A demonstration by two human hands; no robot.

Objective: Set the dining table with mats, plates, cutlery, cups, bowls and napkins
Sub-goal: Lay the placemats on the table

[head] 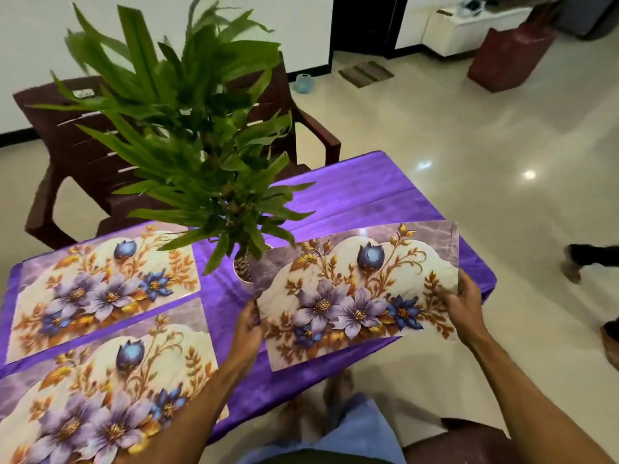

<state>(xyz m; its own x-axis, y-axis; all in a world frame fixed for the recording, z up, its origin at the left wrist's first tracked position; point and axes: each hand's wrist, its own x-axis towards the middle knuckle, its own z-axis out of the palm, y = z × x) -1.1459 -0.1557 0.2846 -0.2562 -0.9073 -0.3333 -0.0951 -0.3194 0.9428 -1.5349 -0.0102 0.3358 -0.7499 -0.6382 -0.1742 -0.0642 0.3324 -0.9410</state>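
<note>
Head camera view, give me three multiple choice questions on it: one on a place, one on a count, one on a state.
1. Where does the potted plant stand? A on the floor; B on the purple tablecloth; C on a chair.
2. How many floral mats show? A two; B three; C five.
3. The right-hand mat is: A rolled up; B lying flat, untouched; C gripped by both hands.
Answers: B, its pot sits on the cloth; B, far laid mat, near laid mat and right-hand mat; C, left hand and right hand grip its short edges.
</note>
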